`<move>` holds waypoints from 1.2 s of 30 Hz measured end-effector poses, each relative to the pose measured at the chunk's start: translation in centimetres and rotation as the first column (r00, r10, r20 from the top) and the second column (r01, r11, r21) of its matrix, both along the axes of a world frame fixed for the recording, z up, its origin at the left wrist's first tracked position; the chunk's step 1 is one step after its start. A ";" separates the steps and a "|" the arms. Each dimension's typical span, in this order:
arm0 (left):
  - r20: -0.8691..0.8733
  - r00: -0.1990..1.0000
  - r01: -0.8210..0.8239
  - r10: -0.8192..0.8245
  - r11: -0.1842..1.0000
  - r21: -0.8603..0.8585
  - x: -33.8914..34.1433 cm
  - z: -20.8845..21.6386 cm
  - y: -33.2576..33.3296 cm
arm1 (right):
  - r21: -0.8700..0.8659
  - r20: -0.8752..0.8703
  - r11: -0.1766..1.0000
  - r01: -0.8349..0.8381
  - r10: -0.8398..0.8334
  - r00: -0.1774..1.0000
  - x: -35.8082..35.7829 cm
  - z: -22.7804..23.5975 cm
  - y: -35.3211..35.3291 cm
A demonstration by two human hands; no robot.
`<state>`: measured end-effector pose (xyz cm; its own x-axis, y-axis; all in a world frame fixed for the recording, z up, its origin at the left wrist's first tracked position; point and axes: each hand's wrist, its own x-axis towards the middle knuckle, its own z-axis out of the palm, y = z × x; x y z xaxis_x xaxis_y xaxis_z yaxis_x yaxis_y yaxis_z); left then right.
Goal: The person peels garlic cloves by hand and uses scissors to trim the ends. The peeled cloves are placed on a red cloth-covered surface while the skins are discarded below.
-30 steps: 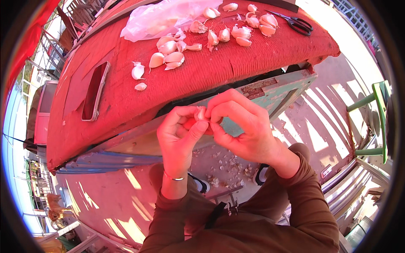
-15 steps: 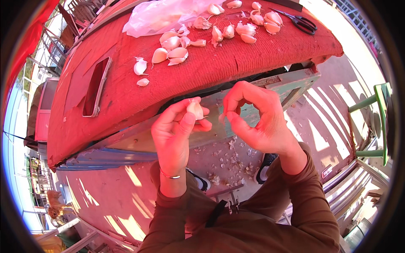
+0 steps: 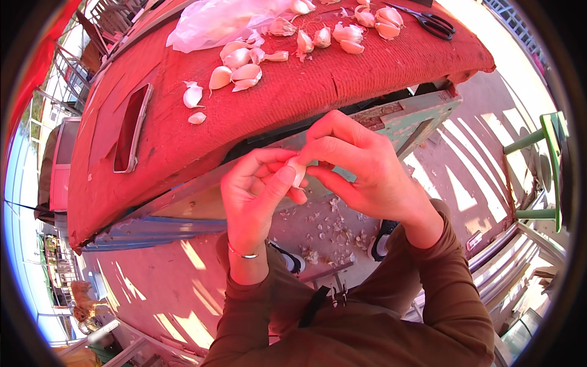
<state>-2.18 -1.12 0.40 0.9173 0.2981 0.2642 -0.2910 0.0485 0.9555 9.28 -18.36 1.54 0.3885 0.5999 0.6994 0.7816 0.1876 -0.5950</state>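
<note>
A pale garlic clove (image 3: 298,170) is pinched between the thumb and fingers of my left hand (image 3: 255,191), in front of the table's near edge. My right hand (image 3: 361,168) has its thumb and forefinger closed against the same clove from the right side. Whether a bit of skin is between those fingertips is hidden. Beyond my hands, garlic cloves (image 3: 246,76) lie in a loose group on the red cloth of the table (image 3: 293,104). Partly split garlic bulbs (image 3: 350,37) sit farther back.
A phone (image 3: 132,128) lies on the table's left side. At the back are a thin plastic bag (image 3: 214,27) and black-handled scissors (image 3: 435,25). Papery garlic skins (image 3: 333,229) litter the floor between my feet. A green metal frame (image 3: 553,165) stands at the right.
My right hand has moved left from beside the clove to touch it. My left hand still holds the clove. The view has shifted slightly.
</note>
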 end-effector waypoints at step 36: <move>0.187 0.969 -0.188 0.163 0.974 0.128 0.6 -0.7 -0.7 | -0.068 -0.172 0.998 -0.003 -0.009 0.985 0.2 0.4 -0.6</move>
